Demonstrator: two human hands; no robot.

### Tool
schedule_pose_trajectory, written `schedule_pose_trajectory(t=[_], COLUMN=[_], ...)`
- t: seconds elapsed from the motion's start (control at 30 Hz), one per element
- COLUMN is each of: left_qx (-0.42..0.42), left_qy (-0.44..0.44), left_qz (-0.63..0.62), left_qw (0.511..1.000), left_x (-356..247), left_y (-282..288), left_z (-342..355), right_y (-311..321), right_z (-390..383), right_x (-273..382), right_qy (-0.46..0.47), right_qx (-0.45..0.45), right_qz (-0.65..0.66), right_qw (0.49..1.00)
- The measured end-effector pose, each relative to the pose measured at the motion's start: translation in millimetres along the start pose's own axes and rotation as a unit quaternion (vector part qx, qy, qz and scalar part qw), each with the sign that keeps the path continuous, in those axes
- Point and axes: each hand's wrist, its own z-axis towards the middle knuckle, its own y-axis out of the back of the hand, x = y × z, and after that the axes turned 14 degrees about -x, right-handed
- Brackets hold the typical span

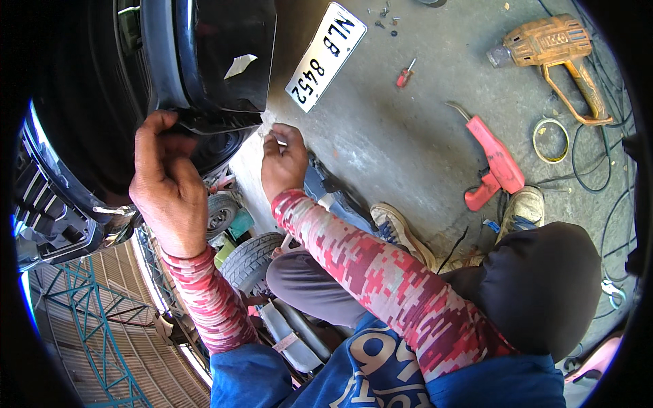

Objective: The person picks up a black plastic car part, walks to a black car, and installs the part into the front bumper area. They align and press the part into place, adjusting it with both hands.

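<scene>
My left hand (pixel 169 185) has its fingers curled over the lower edge of a glossy black vehicle panel (pixel 221 58), which bears a small pale scrap (pixel 239 66). My right hand (pixel 284 160) is just beside the panel's lower corner, thumb and fingers pinched together; whatever they hold is too small to make out. Right of the panel, a white plate with black characters (pixel 325 56) lies on the concrete floor (pixel 435 149).
On the floor lie small fasteners (pixel 384 13), a red screwdriver (pixel 405 76), a red soldering gun (pixel 493 160), an orange heat gun (pixel 558 47), a tape roll (pixel 550 140) and cables (pixel 592 183). A tyre (pixel 248 258) is below my hands, near my shoes (pixel 401 234).
</scene>
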Motion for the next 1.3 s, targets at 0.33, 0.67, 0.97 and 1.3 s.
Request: schedule_pose_trajectory(t=[0.33,0.67,0.97,1.3], left_qx=[-0.003,0.003,-0.047,-0.059], left_qy=[0.021,0.029,0.021,0.0], left_qz=[-0.017,0.022,-0.002,0.004], left_qw=[1.0,0.999,0.999,0.998], left_x=[5.1,-0.6,-2.5,-0.2], left_y=[-2.1,0.2,-9.2,-11.1], left_z=[-5.4,-11.7,-12.6,-13.7], right_y=[5.5,20.9,7.1,18.5], right_z=[12.3,45.6,47.3,59.8], right_x=[-0.1,16.4,19.2,36.5], right_qy=[0.14,-0.284,-0.371,-0.462], right_qx=[0.1,0.303,0.238,0.31], right_qz=[-0.141,0.103,0.042,0.057], right_qw=[0.975,0.904,0.897,0.829])
